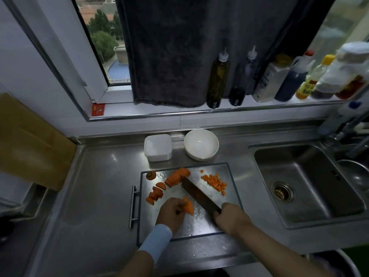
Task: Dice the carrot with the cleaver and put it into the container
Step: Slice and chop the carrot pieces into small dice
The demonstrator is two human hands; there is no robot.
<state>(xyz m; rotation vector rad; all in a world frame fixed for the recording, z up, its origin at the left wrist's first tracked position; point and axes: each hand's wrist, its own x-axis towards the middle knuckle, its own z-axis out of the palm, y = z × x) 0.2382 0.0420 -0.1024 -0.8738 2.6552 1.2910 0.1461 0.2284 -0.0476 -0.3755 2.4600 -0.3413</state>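
left forearm [139, 262]: pale blue wristband [155, 239] (plain, cuff-like) | right forearm [279, 250]: bare

White bowl [201, 144] beyond right hand [231, 216], on steel counter [99, 186]. Sink [311, 206] right of that hand, drain [283, 191] visible. Row of bottles [271, 80] on windowsill [159, 111] farther back, dark cloth [179, 47] hanging beside. Brown board [30, 142], possibly wood, far left of left hand [172, 213].

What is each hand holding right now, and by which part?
The right hand grips the cleaver by its handle. The left hand holds a few carrot slices at their left side with curled fingertips.
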